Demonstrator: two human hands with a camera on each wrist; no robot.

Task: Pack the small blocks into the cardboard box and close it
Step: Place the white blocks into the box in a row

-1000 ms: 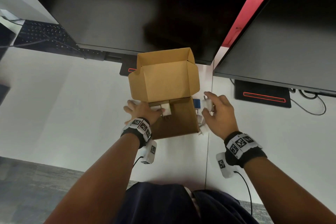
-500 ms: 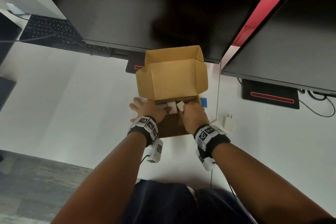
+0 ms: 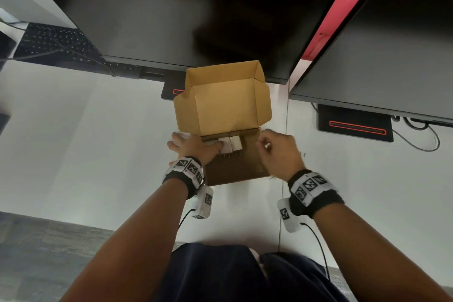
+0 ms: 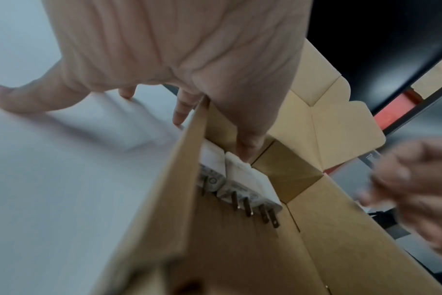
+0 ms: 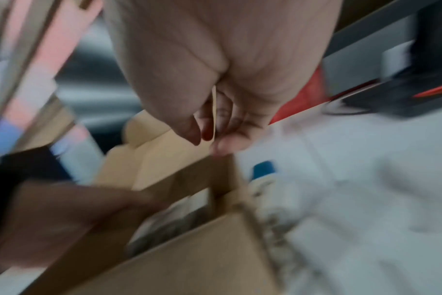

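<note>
You're looking at a tan-brown cardboard box [image 3: 224, 105] holding white blocks [image 3: 231, 143] with grey metal prongs, on a white desk [image 3: 73, 135]. Your wristbands [image 3: 311, 186] are black with white black-patterned tags. The monitors [image 3: 171, 12] are black; their stands [image 3: 355, 126] carry red stripes.

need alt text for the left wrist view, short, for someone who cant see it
Seen from the wrist, the left hand straddles the left wall of an open cardboard box, its thumb pressing on two white plug adapters standing side by side against the far wall, prongs toward the camera. The blurred right hand hovers at the right edge.
</note>
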